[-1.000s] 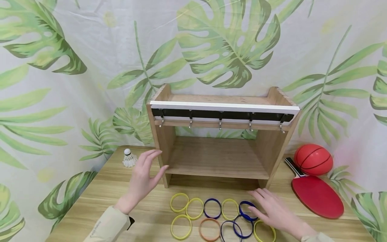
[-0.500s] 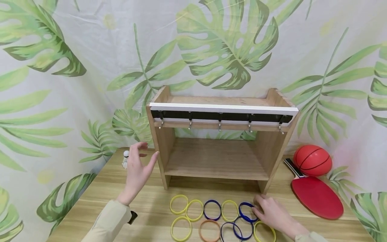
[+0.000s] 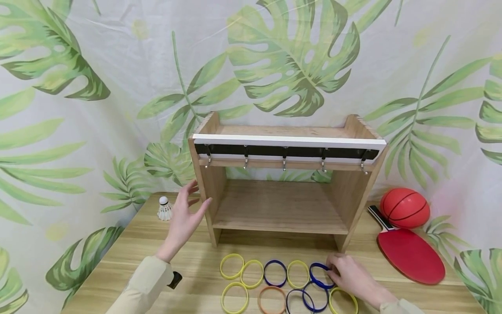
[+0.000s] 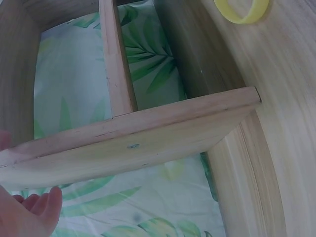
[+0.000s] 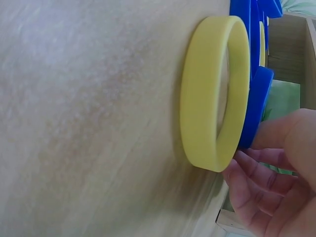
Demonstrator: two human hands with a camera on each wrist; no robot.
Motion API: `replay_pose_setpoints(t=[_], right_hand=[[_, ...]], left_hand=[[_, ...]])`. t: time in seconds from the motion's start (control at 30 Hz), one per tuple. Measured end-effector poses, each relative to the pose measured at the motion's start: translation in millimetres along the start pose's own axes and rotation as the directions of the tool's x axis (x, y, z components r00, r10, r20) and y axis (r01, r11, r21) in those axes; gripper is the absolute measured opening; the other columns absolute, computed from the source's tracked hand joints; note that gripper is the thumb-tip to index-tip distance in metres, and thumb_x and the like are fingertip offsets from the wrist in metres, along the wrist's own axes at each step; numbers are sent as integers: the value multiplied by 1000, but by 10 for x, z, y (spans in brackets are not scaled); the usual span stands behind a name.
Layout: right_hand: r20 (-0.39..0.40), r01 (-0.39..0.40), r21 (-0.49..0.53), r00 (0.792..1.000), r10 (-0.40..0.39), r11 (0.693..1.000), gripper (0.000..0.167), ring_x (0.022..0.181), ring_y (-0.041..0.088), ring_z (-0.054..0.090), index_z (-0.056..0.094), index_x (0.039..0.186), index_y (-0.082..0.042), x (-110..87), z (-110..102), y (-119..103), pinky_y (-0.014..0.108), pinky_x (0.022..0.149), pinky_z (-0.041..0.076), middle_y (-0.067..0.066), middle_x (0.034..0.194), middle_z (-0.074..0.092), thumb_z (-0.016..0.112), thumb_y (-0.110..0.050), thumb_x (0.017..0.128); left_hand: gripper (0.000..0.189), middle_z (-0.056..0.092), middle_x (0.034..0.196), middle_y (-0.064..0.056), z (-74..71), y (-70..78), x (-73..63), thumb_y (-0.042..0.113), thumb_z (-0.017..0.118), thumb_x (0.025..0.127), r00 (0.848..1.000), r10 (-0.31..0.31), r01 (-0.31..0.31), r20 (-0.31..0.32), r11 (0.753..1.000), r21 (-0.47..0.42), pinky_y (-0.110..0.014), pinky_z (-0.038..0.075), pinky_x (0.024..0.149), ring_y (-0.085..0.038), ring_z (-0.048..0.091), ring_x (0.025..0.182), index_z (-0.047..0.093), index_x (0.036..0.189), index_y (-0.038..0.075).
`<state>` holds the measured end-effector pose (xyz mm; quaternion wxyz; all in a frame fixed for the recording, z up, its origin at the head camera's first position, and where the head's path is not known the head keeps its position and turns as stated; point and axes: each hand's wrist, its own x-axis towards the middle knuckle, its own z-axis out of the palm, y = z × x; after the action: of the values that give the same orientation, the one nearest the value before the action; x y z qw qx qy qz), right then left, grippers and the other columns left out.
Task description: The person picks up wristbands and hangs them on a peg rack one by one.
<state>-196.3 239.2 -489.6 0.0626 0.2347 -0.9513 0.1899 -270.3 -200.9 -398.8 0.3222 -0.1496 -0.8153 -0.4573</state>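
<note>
My right hand (image 3: 349, 274) is low over the table, at the right end of the back row of silicone wristbands. Its thumb and fingertips pinch the edge of a blue wristband (image 5: 257, 103), which is tilted up on that side in the right wrist view. Just beside it is a yellow wristband (image 5: 197, 94), close to the same fingertips. With fingers spread and nothing in them, my left hand (image 3: 186, 220) is raised by the left side panel of a wooden shelf (image 3: 280, 205). In the left wrist view, its fingers (image 4: 53, 205) show next to that panel.
Across the shelf's top front runs a black-and-white rail (image 3: 266, 151) with several metal hooks. More yellow and blue wristbands and an orange wristband (image 3: 272, 286) lie before it. A shuttlecock (image 3: 164, 211) stands left; a table tennis bat (image 3: 412, 255) and small basketball (image 3: 405, 208) lie right.
My right hand's fingers have come down and closed on the blue wristband's edge. The left hand has risen slightly along the shelf's side, its fingers still spread.
</note>
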Motion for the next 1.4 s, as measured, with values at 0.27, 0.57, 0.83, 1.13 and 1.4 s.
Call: replay_pose_setpoints(t=[0.27, 0.57, 0.83, 1.13, 1.4], right_hand=[[-182, 120, 2, 976, -118, 993, 17, 67, -2, 59, 67, 84, -11, 7, -19, -22, 15, 51, 49, -4, 76, 70, 71, 4, 78], [-314, 223, 10, 926, -209, 975, 25, 69, -2, 58, 66, 88, -12, 81, -158, -179, 16, 54, 53, -3, 79, 67, 74, 7, 74], [-387, 325, 4, 873, -298, 946, 25, 69, -5, 55, 67, 87, -12, 208, -376, -413, 4, 54, 47, -6, 78, 65, 76, 7, 74], [-373, 462, -27, 818, -438, 886, 21, 71, 1, 59, 69, 92, -10, 536, -830, -892, 7, 60, 51, -3, 83, 68, 78, 3, 78], [-290, 485, 15, 839, -460, 874, 15, 77, 6, 65, 69, 98, -6, 887, -1269, -1403, 11, 65, 56, 1, 91, 69, 74, -1, 85]], left_hand=[[61, 54, 136, -22, 38, 3, 32, 5, 70, 89, 1000, 7, -6, 28, 1000, -29, -50, 59, 94, -34, 55, 125, 44, 143, -1], [60, 55, 135, -24, 66, 24, 44, 4, 69, 90, 994, -71, 80, 84, 991, -104, -53, 56, 98, -35, 55, 124, 43, 144, -2], [50, 61, 128, -25, 94, 16, 39, 3, 66, 91, 984, -121, 135, 133, 986, -99, -52, 55, 100, -37, 60, 120, 51, 139, 0], [49, 60, 134, -26, 84, 6, 55, -7, 61, 88, 973, -180, 201, 141, 968, -150, -48, 53, 104, -38, 59, 124, 55, 137, -3], [48, 60, 134, -28, 75, 21, 37, -7, 59, 90, 966, -195, 224, 171, 959, -174, -45, 53, 102, -41, 59, 124, 55, 137, -4]])
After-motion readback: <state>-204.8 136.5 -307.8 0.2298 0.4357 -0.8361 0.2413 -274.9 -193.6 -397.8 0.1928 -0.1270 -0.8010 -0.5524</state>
